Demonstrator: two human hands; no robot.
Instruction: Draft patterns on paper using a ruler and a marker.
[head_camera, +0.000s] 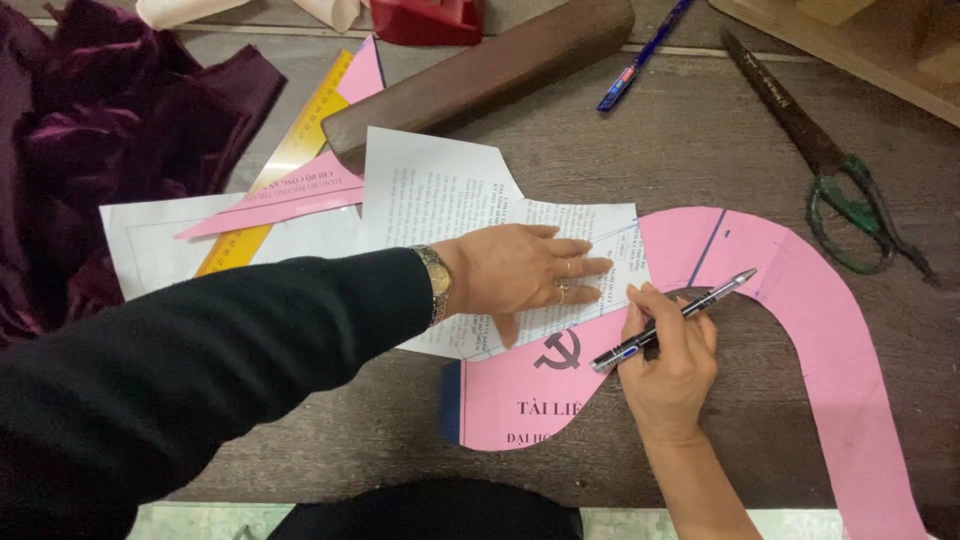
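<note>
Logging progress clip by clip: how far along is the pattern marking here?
Done, it seems: the curved pink pattern piece is already cut to shape and carries a drawn line. In hand: the left hand presses a printed white sheet flat over the pink piece, while the right hand holds a pen, tip lifted near the sheet's edge. Left: the white sheet looks uncut; scissors lie untouched.

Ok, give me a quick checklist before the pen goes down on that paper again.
1. Left hand pressing the white printed sheet flat: ok.
2. Pen gripped in the right hand: ok.
3. Pen tip on the paper: not ok, it points out over the pink curved pattern.
4. White sheet overlapping the pink pattern: ok.
5. Yellow ruler at hand: not ok, it lies off to the left, partly under paper.
6. Scissors clear of the work: ok.
</note>
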